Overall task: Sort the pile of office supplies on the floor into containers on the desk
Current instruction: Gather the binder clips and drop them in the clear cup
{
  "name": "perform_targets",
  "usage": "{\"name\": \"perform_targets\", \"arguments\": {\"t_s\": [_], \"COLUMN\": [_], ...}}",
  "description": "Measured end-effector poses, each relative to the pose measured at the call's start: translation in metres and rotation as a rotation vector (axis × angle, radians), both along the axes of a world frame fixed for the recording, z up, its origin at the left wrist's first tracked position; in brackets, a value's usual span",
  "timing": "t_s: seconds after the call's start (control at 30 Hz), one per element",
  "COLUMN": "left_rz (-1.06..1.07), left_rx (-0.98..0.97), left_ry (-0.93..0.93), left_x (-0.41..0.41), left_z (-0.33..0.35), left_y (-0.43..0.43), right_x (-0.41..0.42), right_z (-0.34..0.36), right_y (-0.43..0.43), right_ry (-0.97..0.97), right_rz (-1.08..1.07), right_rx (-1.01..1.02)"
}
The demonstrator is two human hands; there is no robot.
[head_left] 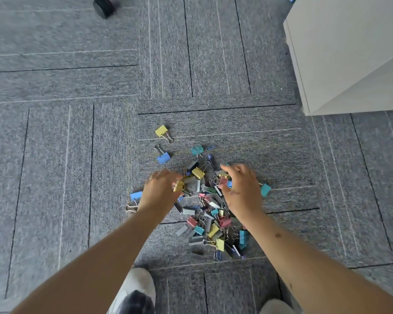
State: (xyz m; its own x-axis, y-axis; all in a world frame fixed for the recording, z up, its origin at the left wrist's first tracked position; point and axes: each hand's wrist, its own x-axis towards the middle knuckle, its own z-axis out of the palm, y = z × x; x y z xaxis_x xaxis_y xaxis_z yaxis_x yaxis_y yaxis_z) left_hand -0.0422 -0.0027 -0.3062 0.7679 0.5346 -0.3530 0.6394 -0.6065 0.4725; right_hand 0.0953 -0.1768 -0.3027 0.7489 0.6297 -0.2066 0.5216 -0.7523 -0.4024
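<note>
Head view: both my hands at the pile of coloured binder clips and grey staple strips (210, 225) on the grey carpet-tile floor (55, 155).
My left hand (161, 191) curls round a yellow binder clip (178, 185) at the pile's left edge. My right hand (241, 189) arches half-open over a pink clip (222, 181), and I cannot tell whether it has hold. A stray yellow clip (161, 130) and a stray blue clip (163, 157) lie beyond. A pale cabinet corner (349, 53) stands far right, and a black castor wheel (103, 6) is at the top.
</note>
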Motion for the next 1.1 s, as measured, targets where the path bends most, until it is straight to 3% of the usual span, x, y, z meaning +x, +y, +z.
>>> {"name": "perform_targets", "arguments": {"t_s": [0.3,0.63,1.1], "left_rz": [0.045,0.250,0.016], "left_rx": [0.042,-0.228,-0.334], "left_ry": [0.005,-0.059,-0.033], "left_x": [-0.004,0.005,0.039], "left_z": [-0.005,0.011,0.019], "left_y": [-0.009,-0.018,-0.061], "right_x": [-0.013,-0.010,-0.003], "right_z": [-0.014,-0.011,0.013], "right_y": [-0.008,-0.026,-0.053], "right_ry": [0.041,0.109,0.294], "right_rz": [-0.062,-0.158,-0.361], "right_rx": [0.030,0.230,0.256]}}
